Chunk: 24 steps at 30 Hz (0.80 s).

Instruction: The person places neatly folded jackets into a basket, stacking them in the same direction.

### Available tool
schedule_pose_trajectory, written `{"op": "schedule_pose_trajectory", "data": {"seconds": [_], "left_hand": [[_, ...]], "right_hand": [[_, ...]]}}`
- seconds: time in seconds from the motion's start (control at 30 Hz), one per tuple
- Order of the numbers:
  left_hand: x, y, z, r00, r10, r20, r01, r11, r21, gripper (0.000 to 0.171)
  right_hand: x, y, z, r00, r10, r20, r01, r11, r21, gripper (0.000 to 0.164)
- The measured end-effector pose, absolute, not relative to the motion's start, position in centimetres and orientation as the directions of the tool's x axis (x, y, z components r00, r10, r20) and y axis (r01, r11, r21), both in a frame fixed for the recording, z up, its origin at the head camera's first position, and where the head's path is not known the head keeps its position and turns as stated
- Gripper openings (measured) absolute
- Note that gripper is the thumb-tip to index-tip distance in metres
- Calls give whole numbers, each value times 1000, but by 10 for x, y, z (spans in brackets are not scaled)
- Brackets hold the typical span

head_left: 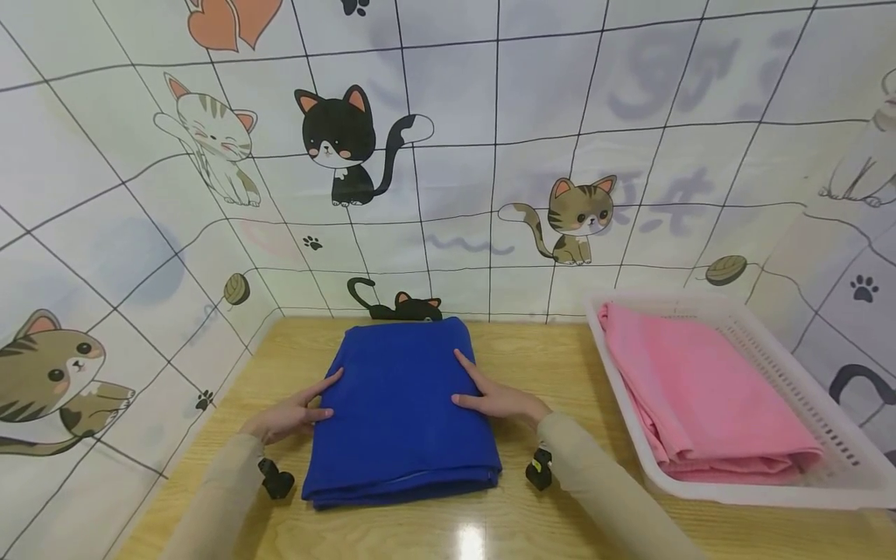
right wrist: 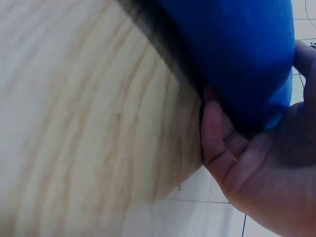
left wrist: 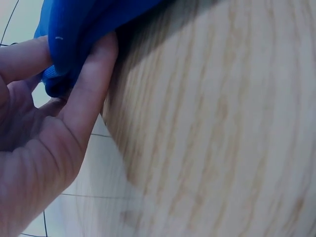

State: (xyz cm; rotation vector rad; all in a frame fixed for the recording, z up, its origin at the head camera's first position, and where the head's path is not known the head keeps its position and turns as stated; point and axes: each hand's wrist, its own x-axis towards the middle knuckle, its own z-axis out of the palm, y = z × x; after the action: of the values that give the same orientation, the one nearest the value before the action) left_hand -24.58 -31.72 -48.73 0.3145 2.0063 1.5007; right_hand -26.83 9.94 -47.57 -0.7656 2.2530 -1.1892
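Observation:
A folded blue cloth [head_left: 402, 404] lies on the wooden table, its stacked layers showing along the near edge. At its left side, my left hand [head_left: 290, 416] grips the edge; the left wrist view has the blue fabric [left wrist: 74, 34] between thumb and fingers. My right hand [head_left: 500, 397] holds the opposite side, thumb and index finger over the top. In the right wrist view, other fingers [right wrist: 213, 121] of that hand curl in under the thick rounded side of the cloth [right wrist: 242, 54].
On the right stands a white plastic basket [head_left: 640, 459] with a folded pink cloth [head_left: 707, 381] in it. Behind the wooden table [head_left: 546, 358] and along its sides rise walls [head_left: 462, 179] covered in a cat-print grid pattern. Both wrists wear small black cameras.

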Motion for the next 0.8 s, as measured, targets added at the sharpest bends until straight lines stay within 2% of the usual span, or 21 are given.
{"op": "schedule_pose_trajectory", "data": {"seconds": [0.37,0.57,0.8], "left_hand": [[-243,-316,-487,-783,535,-318,-180,295,939,80],[-240,-312,-485,-770,552,-322,-193,279,941,80],[-238,-306,-474,-776,579,-249,-119,253,960,81]], "right_hand": [[-271,104,-471,-716,-678,-165,-229,451,-863,82],[-266,107,-468,-712,-689,-132,-267,440,-858,82],[-262,106,-478,-735,-672,-88,-266,405,-875,82]]}}
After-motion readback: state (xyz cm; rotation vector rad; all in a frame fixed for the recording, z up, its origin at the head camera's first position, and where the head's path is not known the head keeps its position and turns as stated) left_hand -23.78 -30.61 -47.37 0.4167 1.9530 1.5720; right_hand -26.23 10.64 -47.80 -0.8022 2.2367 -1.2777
